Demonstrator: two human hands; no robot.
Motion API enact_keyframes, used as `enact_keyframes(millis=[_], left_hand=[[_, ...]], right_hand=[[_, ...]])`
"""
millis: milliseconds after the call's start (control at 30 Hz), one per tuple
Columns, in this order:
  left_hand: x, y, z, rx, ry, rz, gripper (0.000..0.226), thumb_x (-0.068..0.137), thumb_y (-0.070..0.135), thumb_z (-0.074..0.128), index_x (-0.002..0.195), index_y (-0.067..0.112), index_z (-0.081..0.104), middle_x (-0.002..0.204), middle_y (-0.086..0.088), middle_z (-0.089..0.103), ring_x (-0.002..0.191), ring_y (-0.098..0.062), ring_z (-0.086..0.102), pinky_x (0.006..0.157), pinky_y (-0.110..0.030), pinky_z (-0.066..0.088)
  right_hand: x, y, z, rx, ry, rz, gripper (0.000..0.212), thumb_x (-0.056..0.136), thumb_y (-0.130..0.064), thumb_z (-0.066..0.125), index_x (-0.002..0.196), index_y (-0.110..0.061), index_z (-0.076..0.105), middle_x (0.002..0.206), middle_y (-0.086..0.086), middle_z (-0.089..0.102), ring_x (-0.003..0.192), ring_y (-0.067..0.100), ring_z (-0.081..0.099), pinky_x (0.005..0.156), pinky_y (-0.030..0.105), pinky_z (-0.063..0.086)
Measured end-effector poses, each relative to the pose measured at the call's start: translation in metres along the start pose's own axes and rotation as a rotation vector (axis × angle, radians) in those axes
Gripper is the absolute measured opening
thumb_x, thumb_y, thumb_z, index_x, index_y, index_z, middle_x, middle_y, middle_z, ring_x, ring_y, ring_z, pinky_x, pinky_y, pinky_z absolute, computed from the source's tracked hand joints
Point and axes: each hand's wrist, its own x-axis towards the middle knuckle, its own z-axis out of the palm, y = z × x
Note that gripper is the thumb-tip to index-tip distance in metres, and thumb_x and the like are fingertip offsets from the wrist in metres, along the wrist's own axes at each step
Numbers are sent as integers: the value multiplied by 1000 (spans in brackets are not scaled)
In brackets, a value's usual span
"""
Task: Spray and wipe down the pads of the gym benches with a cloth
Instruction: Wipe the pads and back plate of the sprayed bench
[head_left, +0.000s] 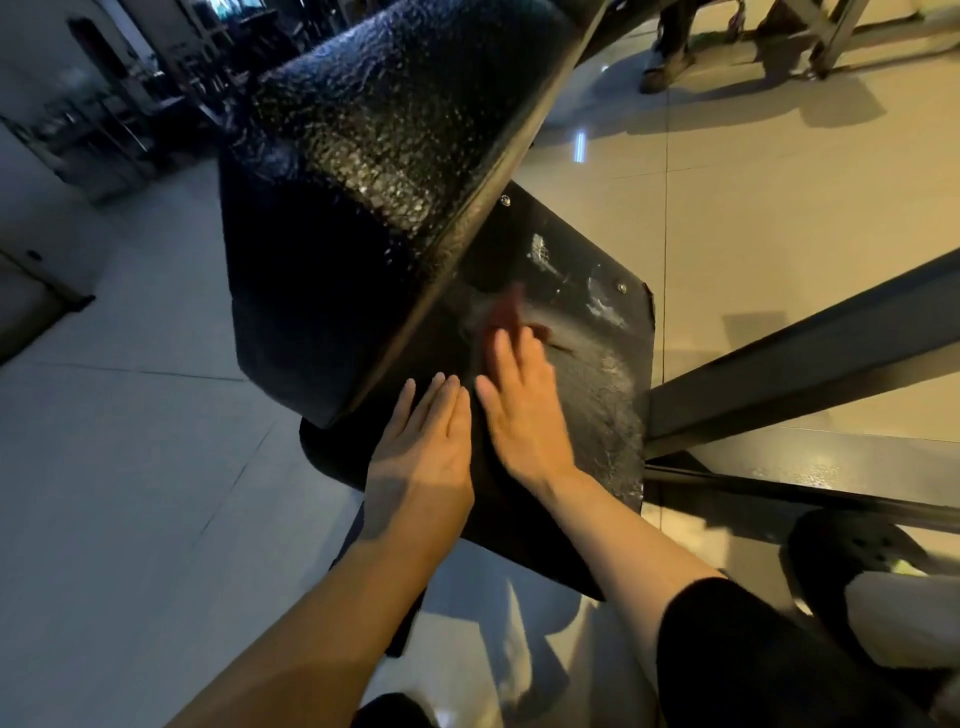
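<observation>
Flat on the worn black vinyl seat pad (597, 395), left hand (421, 447) fingers straight and together; right hand (519, 410) fingers extended, pressing a blurred reddish cloth (511, 317).

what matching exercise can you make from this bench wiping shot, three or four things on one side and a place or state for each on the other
Things:
1. left hand
2. right hand
3. reddish-brown cloth
4. black textured back pad

Places or states:
A. blurred, just beyond the fingertips on the wet patch
B. tilted, rising above the flat black seat pad
C. flat, fingers together, beside the back pad's lower end
D. flat, fingers reaching toward the cloth

Pairs: 1-C, 2-D, 3-A, 4-B
</observation>
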Motion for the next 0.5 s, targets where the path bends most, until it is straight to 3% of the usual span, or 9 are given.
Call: enact_keyframes(millis=[67, 100, 133, 200, 233, 400, 500], left_hand=[[15, -10, 1, 97, -60, 43, 67, 95, 32, 8, 152, -3, 6, 161, -20, 4, 149, -26, -5, 111, -37, -21], [20, -14, 0, 57, -54, 3, 70, 92, 34, 3, 152, -2, 9, 161, -19, 6, 150, -26, -1, 111, -36, -20], [24, -18, -1, 29, 26, -10, 69, 91, 30, 8, 148, -5, 24, 158, -22, 22, 148, -29, 15, 116, -37, -9], [22, -20, 1, -130, 169, -59, 50, 91, 18, 34, 127, -10, 55, 136, -26, 53, 131, -35, 49, 116, -40, 22], [21, -22, 4, -164, 254, -64, 43, 89, 14, 43, 122, -9, 60, 131, -25, 58, 126, -35, 54, 114, -42, 30], [23, -23, 5, -204, 259, -8, 44, 91, 13, 43, 125, -10, 57, 133, -27, 55, 127, -37, 52, 110, -51, 32], [26, -23, 10, -206, 271, -42, 39, 91, 6, 50, 126, -10, 55, 134, -27, 54, 128, -37, 51, 111, -48, 30]], right_hand=[[19, -17, 1, -30, -46, -105, 58, 106, -35, 28, 156, -16, 7, 163, 12, -4, 150, 26, -7, 121, 42, -1], [28, -20, 1, -41, -44, -124, 57, 106, -34, 27, 156, -17, 7, 163, 12, -3, 150, 26, -7, 121, 42, 0], [38, -20, 0, -44, -31, -125, 57, 106, -34, 27, 156, -17, 7, 163, 11, -2, 150, 26, -6, 121, 42, 1], [54, -8, -3, -52, -4, -88, 56, 106, -34, 26, 156, -18, 9, 163, 11, 2, 150, 27, -3, 120, 43, 3], [61, 3, -5, -58, 5, -50, 56, 106, -35, 25, 156, -18, 9, 163, 11, 2, 150, 27, -2, 120, 43, 3], [63, 30, -7, 48, 54, 222, 56, 106, -34, 25, 156, -15, 9, 163, 14, 4, 150, 29, 1, 121, 42, 4], [57, 13, -6, 127, 100, 218, 55, 106, -29, 32, 155, -14, 16, 163, 11, 6, 149, 28, 8, 122, 39, 11]])
